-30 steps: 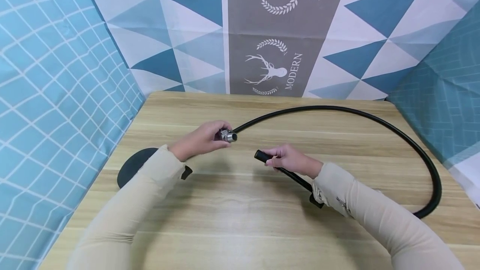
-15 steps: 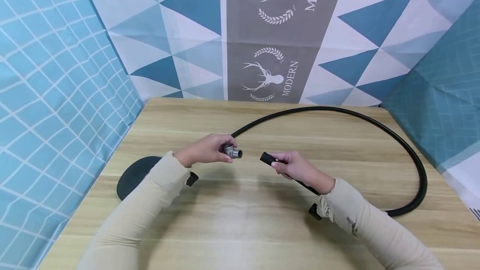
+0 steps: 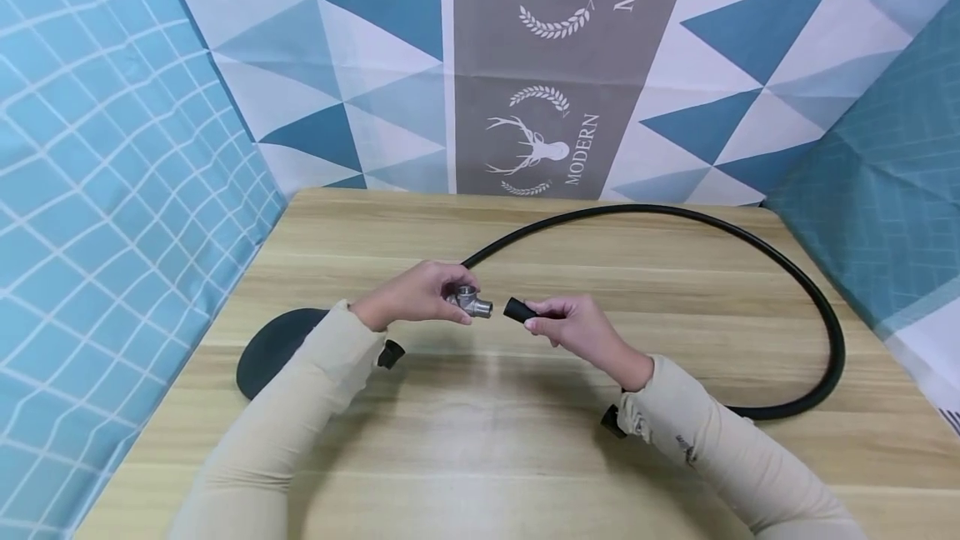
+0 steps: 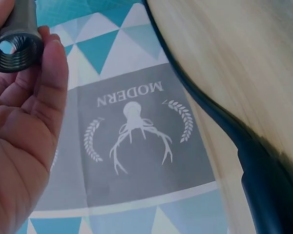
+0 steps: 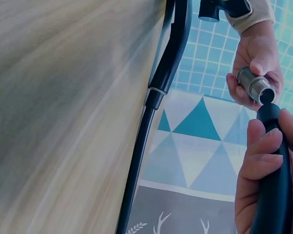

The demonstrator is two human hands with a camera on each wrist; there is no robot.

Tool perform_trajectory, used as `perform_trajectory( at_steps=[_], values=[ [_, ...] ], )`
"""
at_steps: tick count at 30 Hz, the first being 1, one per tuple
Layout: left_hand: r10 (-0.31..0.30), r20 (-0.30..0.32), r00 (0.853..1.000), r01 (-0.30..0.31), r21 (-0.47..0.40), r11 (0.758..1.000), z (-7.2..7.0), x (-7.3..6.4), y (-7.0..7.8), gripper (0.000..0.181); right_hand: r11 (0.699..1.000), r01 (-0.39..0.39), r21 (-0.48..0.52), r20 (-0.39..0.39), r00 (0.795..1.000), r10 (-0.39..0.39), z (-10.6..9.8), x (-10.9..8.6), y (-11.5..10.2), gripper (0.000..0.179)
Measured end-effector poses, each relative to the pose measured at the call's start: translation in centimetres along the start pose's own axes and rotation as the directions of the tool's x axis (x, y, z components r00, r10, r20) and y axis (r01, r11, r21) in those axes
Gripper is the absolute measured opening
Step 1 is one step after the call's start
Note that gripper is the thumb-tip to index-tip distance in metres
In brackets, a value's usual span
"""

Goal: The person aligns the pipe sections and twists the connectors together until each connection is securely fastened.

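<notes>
My left hand (image 3: 420, 294) pinches a silvery metal pipe fitting (image 3: 467, 300) between thumb and fingers. One end of the fitting has outer threads and points right; an inner thread shows in the left wrist view, on the open end of the fitting (image 4: 14, 51). My right hand (image 3: 581, 323) grips the thick end of a black hose (image 3: 517, 310), thumb and fingers wrapped round it. The hose end faces the threaded end of the fitting, with a small gap between them in the head view. Both are held above the wooden table (image 3: 450, 457).
The hose loops across the back and right of the table to a thicker black handle (image 5: 168, 68). A round black disc (image 3: 273, 352) lies at the left, partly behind the sleeve. Small flared black parts show by the left sleeve (image 3: 330, 382) and right sleeve (image 3: 675, 398). Patterned cloth surrounds the table.
The hose end and the fitting have come closer together and now line up. The fitting has moved right and down. The hose loop has drawn inward from the right.
</notes>
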State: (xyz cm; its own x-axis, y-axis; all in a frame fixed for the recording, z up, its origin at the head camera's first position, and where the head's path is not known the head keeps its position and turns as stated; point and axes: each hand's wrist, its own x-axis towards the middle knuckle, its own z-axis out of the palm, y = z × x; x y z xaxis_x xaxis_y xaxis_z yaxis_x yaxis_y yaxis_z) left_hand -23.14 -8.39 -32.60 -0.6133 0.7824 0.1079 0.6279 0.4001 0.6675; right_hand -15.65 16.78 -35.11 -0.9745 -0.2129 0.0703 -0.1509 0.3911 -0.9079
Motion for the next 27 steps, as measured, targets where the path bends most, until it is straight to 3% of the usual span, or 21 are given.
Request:
perform_trajectory(
  at_steps=[8, 19, 27],
  values=[
    [-0.027, -0.014, 1.0, 0.026, -0.059, 0.998, -0.3, -0.9, -0.3, 0.035, 0.999, -0.038, 0.032, 0.029, 0.999, 0.037, -0.1, -0.2, 0.2, 0.031],
    [0.102, -0.037, 0.994, -0.102, -0.008, 0.995, 0.3, -1.2, 0.7, 0.032, 1.0, -0.004, -0.027, 0.077, 0.997, 0.006, -0.6, -1.1, 0.7, 0.029],
    [0.01, -0.036, 0.999, -0.013, -0.071, 0.997, 0.2, -0.7, 1.4, 0.035, 1.0, 0.023, -0.013, 0.039, 0.999, -0.022, -0.2, -1.9, 1.1, 0.029]
  ],
)
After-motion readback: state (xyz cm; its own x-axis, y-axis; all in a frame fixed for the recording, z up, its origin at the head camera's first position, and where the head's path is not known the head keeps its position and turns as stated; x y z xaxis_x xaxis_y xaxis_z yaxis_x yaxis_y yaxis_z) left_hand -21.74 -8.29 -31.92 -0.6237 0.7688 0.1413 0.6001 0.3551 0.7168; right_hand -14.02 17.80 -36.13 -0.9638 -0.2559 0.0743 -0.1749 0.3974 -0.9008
